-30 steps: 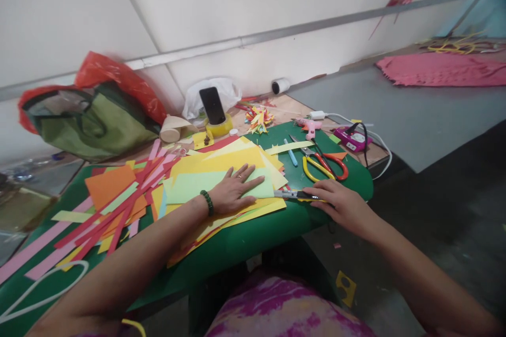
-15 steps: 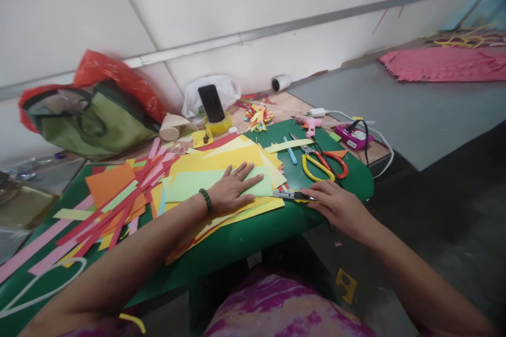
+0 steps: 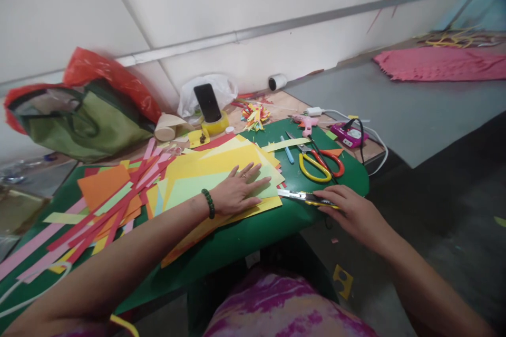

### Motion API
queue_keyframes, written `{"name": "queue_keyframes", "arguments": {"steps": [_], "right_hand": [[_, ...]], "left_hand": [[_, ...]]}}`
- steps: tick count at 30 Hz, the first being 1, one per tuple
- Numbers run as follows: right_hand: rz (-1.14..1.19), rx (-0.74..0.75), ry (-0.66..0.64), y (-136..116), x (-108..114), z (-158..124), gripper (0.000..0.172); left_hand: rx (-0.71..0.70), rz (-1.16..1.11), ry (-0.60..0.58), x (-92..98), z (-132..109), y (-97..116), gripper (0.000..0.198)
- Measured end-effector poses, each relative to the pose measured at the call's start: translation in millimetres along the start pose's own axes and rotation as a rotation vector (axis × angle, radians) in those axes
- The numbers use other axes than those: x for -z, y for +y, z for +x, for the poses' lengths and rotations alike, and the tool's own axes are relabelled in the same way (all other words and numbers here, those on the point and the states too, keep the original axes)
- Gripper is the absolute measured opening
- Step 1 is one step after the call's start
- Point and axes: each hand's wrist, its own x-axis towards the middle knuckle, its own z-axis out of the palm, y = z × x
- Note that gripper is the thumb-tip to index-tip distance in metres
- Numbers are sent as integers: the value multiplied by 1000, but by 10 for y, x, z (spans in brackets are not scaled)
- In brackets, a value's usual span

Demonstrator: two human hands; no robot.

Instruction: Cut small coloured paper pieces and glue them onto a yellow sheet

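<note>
My left hand (image 3: 241, 189) lies flat with fingers spread on a pale green paper sheet (image 3: 197, 187), which rests on a stack of yellow paper (image 3: 209, 162). In my right hand (image 3: 350, 210) is a box cutter (image 3: 306, 197) with a yellow and black handle. Its blade points left, at the right edge of the green sheet; whether it sits under or against the paper I cannot tell. Scissors (image 3: 316, 166) with yellow and red handles lie just beyond my right hand. Beside them are a light blue pen (image 3: 287, 150) and a pale yellow strip (image 3: 286, 144).
Coloured paper strips (image 3: 106, 210) cover the green tabletop's (image 3: 340, 139) left side. Behind stand a green bag (image 3: 79, 121), a phone (image 3: 207, 102) on a yellow tape roll (image 3: 215, 125) and a paper flower (image 3: 255, 116). A pink glue gun (image 3: 308, 124) and purple power strip (image 3: 348, 135) lie right.
My right hand has drawn back to the right with the box cutter. My left hand has shifted slightly to the right, and the green sheet has tilted, its right end lower.
</note>
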Motion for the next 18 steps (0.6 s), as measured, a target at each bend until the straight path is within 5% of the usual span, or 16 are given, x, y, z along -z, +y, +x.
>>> {"name": "queue_keyframes", "arguments": {"steps": [5, 18], "right_hand": [[14, 32, 16, -79, -85, 55, 29], [35, 78, 11, -211, -70, 136, 28]], "left_hand": [[-51, -16, 38, -65, -76, -146, 62], [1, -1, 19, -89, -69, -101, 64]]}}
